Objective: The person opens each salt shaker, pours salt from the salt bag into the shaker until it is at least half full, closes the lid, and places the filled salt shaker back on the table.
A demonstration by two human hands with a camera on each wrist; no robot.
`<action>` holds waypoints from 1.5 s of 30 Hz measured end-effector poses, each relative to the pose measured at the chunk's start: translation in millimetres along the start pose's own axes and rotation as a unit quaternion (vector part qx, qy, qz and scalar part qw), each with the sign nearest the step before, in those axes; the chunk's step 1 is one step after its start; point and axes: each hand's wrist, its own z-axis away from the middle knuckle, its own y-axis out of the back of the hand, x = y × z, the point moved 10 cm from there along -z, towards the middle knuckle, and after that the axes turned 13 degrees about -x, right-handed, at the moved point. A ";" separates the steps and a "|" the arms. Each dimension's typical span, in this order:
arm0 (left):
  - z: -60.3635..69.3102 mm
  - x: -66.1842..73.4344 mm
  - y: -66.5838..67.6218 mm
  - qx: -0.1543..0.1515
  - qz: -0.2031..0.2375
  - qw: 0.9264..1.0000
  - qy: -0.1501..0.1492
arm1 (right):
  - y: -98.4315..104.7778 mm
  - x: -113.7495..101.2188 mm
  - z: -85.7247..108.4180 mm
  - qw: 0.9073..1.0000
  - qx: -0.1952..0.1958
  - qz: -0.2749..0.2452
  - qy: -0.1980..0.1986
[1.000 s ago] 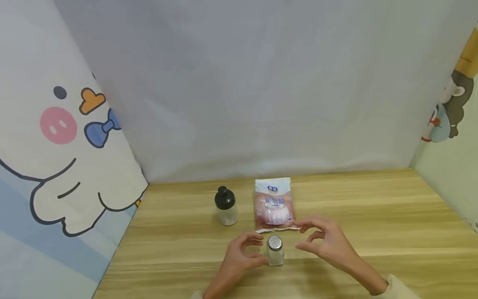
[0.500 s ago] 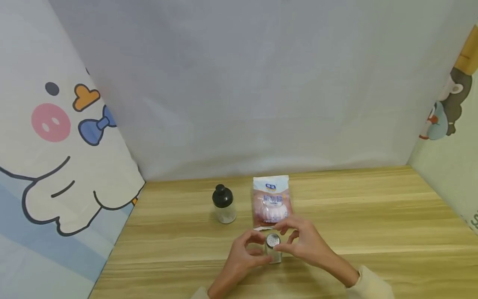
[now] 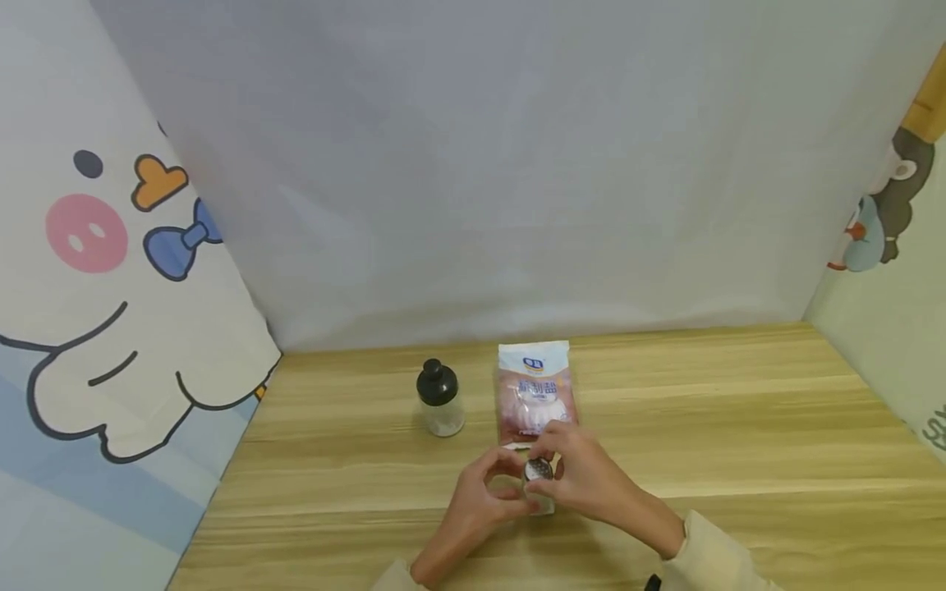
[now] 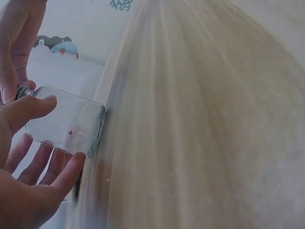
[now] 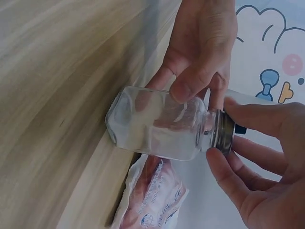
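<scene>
A small clear glass shaker [image 3: 546, 502] with a perforated metal lid [image 3: 539, 469] stands upright on the wooden table, between both hands. In the right wrist view its glass body [image 5: 157, 125] looks see-through, with little or nothing inside. My left hand [image 3: 476, 501] grips the body from the left, thumb on the near side and fingers around the far side. My right hand [image 3: 587, 472] pinches the rim of the lid between thumb and fingers; the lid's dark metal side [image 5: 224, 131] shows in the right wrist view.
Behind the shaker lies a pink and white printed packet [image 3: 535, 398], flat on the table [image 3: 702, 410]. Back left of it stands a clear jar [image 3: 445, 417] with a black lid. A pale curtain [image 3: 517, 180] hangs along the table's far edge.
My right hand has come in from the right and now holds the shaker's lid. My left hand has closed from beside the shaker onto its body. The packet and jar have stayed put.
</scene>
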 end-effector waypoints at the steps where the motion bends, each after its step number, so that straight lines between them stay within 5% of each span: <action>1: 0.0 0.0 0.4 0.000 -0.002 1.000 -0.001 | -0.6 -0.8 -1.2 1.000 -0.005 0.008 -0.001; 15: -0.9 2.7 2.5 -0.004 -0.043 0.999 -0.012 | -7.2 -6.6 -6.0 0.995 -0.096 0.021 0.004; 29: -2.8 3.0 3.5 -0.004 -0.044 0.999 -0.011 | 4.3 -2.7 -0.6 0.997 0.009 0.061 -0.052; 37: -1.9 5.2 4.8 -0.004 -0.045 0.999 0.003 | -2.6 -12.3 -7.7 0.997 -0.030 0.074 -0.014; 45: -1.1 17.6 1.6 -0.011 -0.046 0.999 -0.023 | -4.7 -13.3 -5.8 0.997 -0.057 0.048 0.000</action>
